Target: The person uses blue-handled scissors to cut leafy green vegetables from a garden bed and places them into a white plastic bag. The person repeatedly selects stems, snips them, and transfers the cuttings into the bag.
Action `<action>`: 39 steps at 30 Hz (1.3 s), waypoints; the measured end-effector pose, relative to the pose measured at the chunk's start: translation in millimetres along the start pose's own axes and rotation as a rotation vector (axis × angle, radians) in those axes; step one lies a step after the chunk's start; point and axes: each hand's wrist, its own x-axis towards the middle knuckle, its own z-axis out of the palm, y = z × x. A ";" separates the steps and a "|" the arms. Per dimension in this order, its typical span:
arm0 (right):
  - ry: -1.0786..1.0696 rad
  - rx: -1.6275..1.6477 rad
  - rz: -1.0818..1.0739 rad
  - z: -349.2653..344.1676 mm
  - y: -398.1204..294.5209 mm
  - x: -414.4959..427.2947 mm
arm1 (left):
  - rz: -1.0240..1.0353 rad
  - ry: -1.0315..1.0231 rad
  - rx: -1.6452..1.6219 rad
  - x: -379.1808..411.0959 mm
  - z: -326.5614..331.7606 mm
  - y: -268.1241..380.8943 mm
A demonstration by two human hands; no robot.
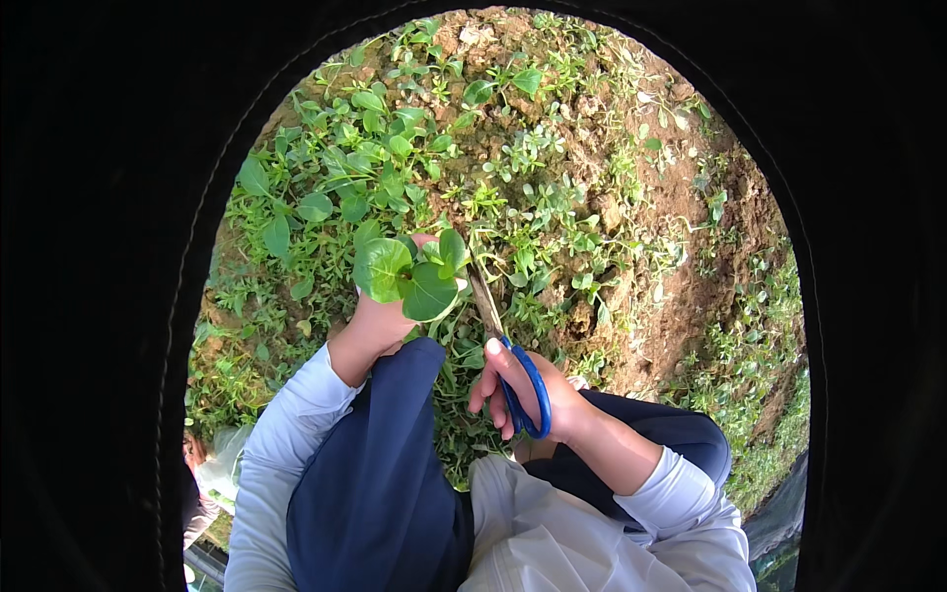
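Note:
My left hand (383, 320) holds a bunch of broad green leaves (430, 291), probably a young leafy vegetable. The leaves cover most of its fingers. In my right hand (544, 388) is a pair of scissors (484, 302) with blue handles (546, 399). The blades are dirty and point away from me, towards the ground just right of the leaves. They look nearly together, and their tips are hard to make out among the plants. Beyond my left hand grow more broad-leaved seedlings (370, 166), rooted in brown soil.
Low weeds (547, 214) spread over the cloddy soil (651, 296). My bent knees (407, 385) flank the work spot. At lower left, part of another person (195, 451) shows beside a clear plastic bag (226, 459). Dark sheeting (777, 496) lies at lower right.

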 end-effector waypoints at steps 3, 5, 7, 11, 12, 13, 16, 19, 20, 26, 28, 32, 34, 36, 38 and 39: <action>0.017 0.035 0.049 0.5 5.5 1.7 | 0.231 -0.023 0.061 -4.3 -4.2 -21.2; 0.032 0.138 0.102 -3.6 12.5 4.9 | 0.126 0.095 -0.050 -4.5 -1.3 -36.1; 0.078 0.216 0.101 -5.7 15.3 7.0 | -0.093 0.147 -0.028 -0.6 -7.1 -25.6; 0.145 0.325 0.067 -9.7 13.2 6.8 | -0.093 0.493 -0.452 5.8 -52.4 -31.0; 0.155 0.331 0.059 -11.4 12.3 7.1 | -0.034 0.630 -0.487 8.2 -65.1 -28.8; 0.164 0.335 0.049 -11.8 10.3 6.1 | 0.029 0.768 -0.520 10.6 -78.2 -24.3; 0.157 0.342 0.042 -9.4 8.2 4.6 | 0.046 0.739 -0.306 19.0 -114.6 -38.4; 0.156 0.335 0.042 -6.5 7.5 5.0 | -0.033 0.591 0.103 39.7 -100.3 -52.9; 0.150 0.327 0.039 -5.6 8.1 5.4 | -0.010 0.511 0.291 47.4 -104.4 -64.8; 0.112 0.301 0.034 -4.9 8.1 5.8 | 0.039 0.517 0.792 79.9 -115.9 -98.7; 0.128 0.308 0.028 -7.5 8.3 6.1 | 0.079 0.499 0.647 81.1 -106.0 -86.9; 0.135 0.283 0.014 -5.8 8.9 7.2 | 0.164 0.549 0.341 67.6 -102.5 -78.6; 0.092 0.255 -0.003 -5.3 9.1 6.2 | 0.129 0.623 0.178 54.5 -94.7 -65.3; 0.020 0.228 -0.038 -5.0 7.7 3.9 | 0.109 0.653 0.086 42.2 -84.2 -48.7; -0.045 0.127 -0.088 -3.2 8.1 0.1 | 0.061 0.588 -0.059 30.3 -70.6 -31.1; -0.082 0.074 -0.114 -0.9 7.4 -2.8 | 0.043 0.522 -0.155 23.4 -64.6 -21.2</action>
